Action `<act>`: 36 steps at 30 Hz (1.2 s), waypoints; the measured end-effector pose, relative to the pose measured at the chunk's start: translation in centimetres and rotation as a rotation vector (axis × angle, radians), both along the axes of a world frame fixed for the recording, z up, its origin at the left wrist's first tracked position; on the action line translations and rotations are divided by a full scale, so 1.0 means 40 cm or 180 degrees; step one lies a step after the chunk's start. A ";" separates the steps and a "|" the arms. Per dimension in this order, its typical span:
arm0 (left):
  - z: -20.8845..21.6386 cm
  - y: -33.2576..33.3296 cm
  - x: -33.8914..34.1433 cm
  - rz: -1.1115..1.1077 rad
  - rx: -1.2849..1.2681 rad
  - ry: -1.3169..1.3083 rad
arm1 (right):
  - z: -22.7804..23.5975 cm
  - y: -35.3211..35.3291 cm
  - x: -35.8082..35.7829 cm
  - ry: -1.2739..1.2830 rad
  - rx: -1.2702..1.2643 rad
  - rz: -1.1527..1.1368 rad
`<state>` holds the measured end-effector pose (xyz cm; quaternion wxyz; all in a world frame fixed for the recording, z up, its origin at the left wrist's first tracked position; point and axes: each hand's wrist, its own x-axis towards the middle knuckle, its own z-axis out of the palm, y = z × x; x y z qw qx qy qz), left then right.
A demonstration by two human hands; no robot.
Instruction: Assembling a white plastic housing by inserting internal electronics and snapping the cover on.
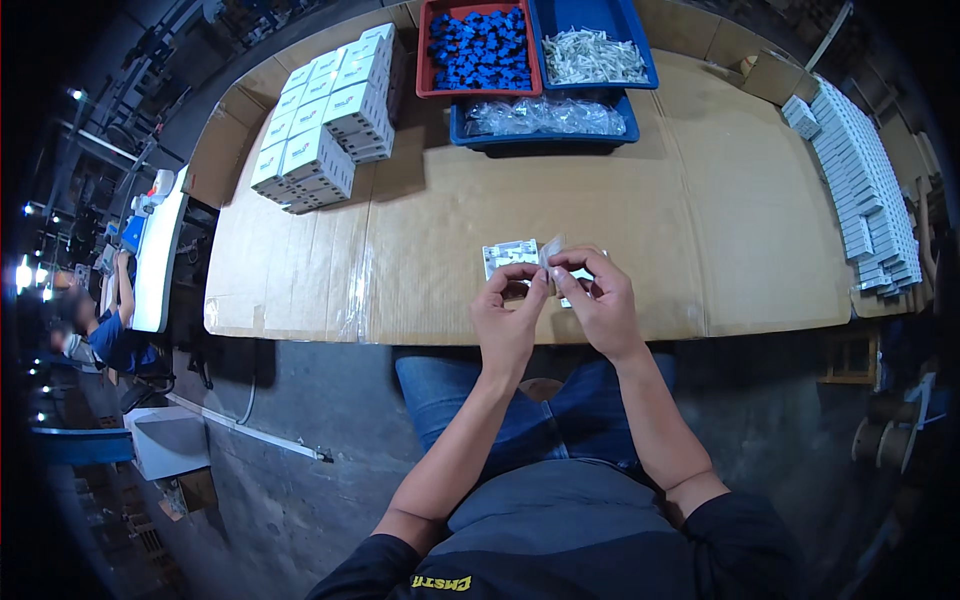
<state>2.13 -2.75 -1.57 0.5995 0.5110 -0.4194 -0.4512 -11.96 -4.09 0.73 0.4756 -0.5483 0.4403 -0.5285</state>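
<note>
On my feed: small clear plastic piece (552, 248) is held up over the table (560, 195), near the middle of its near edge. Could be a little bag; too small for me to tell. Left hand (507, 315) has it pinched between thumb and forefinger, tips about closed. Right hand (608, 305) pinches it from the other side, thumb and forefinger also together, remaining fingers loosely bent. Hands are just beside each other, fingertips nearly meeting.

Right behind the left fingers I've got a white part (508, 254) lying on the table, smaller white bits on it. More white shows under the right hand, mostly hidden, can't make out what.

Far edge, around the middle: red bin (424, 65) of blue pieces (480, 50), beside it a blue bin (652, 74) of white slim pieces (592, 56). In front of both, a second blue bin (630, 128) with clear bags (545, 117).

Far left corner: stacked white boxes (325, 120). Right edge: long stack of small white boxes (868, 195).

Well off the left edge, I see a co-worker (122, 335) at a white table (157, 270).
</note>
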 end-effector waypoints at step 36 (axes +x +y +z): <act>-0.026 -0.016 0.030 -0.0154 -0.0839 -0.1666 | -0.043 -0.011 -0.006 0.0154 0.0361 0.0281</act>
